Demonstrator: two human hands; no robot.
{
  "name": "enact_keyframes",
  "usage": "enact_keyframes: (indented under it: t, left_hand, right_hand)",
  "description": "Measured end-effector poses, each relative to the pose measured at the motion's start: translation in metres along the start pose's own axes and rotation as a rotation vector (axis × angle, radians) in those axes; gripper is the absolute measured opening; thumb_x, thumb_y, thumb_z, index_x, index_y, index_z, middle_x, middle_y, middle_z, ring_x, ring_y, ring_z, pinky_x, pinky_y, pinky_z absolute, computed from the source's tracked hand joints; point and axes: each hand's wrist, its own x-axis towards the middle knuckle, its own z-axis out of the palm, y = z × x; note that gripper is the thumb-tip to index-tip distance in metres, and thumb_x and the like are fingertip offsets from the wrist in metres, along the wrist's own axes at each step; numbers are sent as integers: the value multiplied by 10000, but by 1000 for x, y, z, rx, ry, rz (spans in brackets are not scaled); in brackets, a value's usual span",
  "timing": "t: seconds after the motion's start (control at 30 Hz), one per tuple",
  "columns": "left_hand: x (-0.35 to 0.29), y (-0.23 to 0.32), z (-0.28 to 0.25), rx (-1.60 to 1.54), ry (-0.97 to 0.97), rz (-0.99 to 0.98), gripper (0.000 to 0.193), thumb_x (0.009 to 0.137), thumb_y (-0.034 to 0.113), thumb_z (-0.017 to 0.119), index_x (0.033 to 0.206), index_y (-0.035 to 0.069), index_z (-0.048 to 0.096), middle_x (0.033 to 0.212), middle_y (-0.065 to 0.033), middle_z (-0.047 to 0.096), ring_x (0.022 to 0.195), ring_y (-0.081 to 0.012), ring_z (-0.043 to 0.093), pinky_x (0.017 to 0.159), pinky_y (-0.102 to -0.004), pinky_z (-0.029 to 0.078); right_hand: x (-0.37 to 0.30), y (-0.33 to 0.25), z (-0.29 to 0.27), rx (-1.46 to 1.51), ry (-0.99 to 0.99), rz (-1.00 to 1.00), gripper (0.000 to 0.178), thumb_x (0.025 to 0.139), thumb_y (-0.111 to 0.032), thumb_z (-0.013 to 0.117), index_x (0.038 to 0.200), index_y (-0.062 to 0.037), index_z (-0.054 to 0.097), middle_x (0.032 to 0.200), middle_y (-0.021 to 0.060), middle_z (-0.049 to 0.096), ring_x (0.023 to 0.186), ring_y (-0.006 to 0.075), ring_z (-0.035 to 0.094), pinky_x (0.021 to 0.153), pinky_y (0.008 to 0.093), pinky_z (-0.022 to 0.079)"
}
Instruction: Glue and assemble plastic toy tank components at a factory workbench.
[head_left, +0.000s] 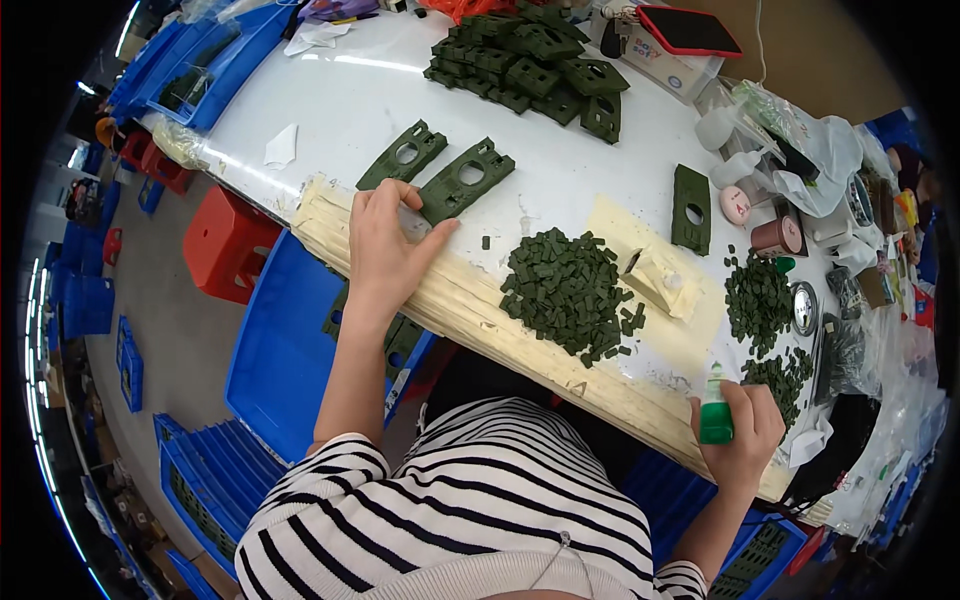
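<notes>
My left hand [388, 245] is at the table's front edge, with thumb and forefinger on either side of the near end of a dark green plastic hull part [468, 180]. The part lies flat and has a round hole. Beside it on the left is a similar hull part [405, 155], close to my knuckles. My right hand [745, 435] is closed round a small green bottle [715, 424] with a pale, clear tip pointing away from me. Between my hands lies a heap of tiny dark green blocks [565, 290]; one loose block [486, 242] sits nearer my left hand.
Many hull parts [530, 60] are piled at the back, and another [692, 210] lies right of centre. A tape-wrapped lump [665, 280] stands on yellowish tape. More small blocks [758, 300], jars and bags crowd the right. A blue bin [285, 340] and red stool [230, 245] are at left.
</notes>
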Motion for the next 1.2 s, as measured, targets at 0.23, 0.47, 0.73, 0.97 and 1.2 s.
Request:
enact_keyframes:
  t: [0.23,0.47,0.73,0.97,1.2]
  left_hand:
    - [1,22,-22,178,90,133,411,664,183,767,966,42,528,939,-76,554,919,-264,469,804,-363,393]
    - [112,89,40,76,219,763,351,732,304,710,957,68,582,912,-64,580,943,-262,500,809,-369,398]
    - [180,103,111,751,20,711,362,721,410,680,908,104,628,794,-15,599,882,-188,508,771,-328,357]
    - [142,124,60,93,65,792,440,697,189,721,1080,88,530,958,-57,586,939,-213,533,835,-350,387]
    - [13,154,-5,-766,-508,577,701,629,2,749,1251,24,429,1081,-94,546,973,-164,546,853,-290,445]
  right_hand:
    - [-32,5,9,361,437,283,361,660,-214,758,779,-22,476,619,67,456,517,191,440,481,292,335]
    - [-20,-8,18,620,710,274,440,728,-297,736,872,12,457,638,65,463,533,167,436,504,278,348]
    - [-62,-10,6,539,659,463,499,760,-415,688,857,46,525,707,77,499,579,170,471,540,277,383]
    - [-85,20,-20,391,854,694,472,856,-449,534,831,21,505,772,100,512,681,185,499,627,282,422]
    - [-53,7,-74,593,1130,40,441,864,-445,462,768,-15,481,708,85,476,648,189,501,578,321,441]
